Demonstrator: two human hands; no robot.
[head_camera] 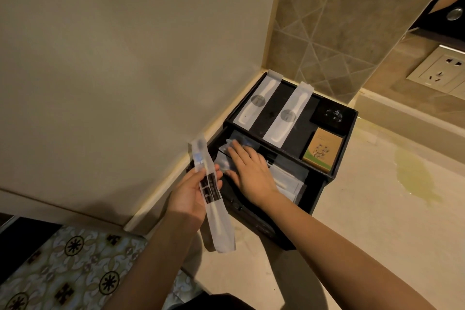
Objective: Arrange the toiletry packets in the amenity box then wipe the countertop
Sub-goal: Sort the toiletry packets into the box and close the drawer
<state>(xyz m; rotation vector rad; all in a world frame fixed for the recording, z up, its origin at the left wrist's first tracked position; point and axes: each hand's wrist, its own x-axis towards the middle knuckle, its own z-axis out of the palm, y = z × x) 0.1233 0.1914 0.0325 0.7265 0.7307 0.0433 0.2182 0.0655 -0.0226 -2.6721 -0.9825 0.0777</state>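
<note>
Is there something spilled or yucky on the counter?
Yes. A yellowish puddle sits on the pale countertop to the right of the black amenity box. It looks like a wet spill or stain, stretched out and uneven. It has not been wiped yet.

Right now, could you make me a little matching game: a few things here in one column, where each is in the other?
Things:
1. toothbrush packet
2. soap box
3. right hand
4. yellow stain

Places:
A. on the countertop
B. in the left hand
C. top tray's right corner
D. pressing packets in the drawer

Pairs: 1-B, 2-C, 3-D, 4-A
</note>
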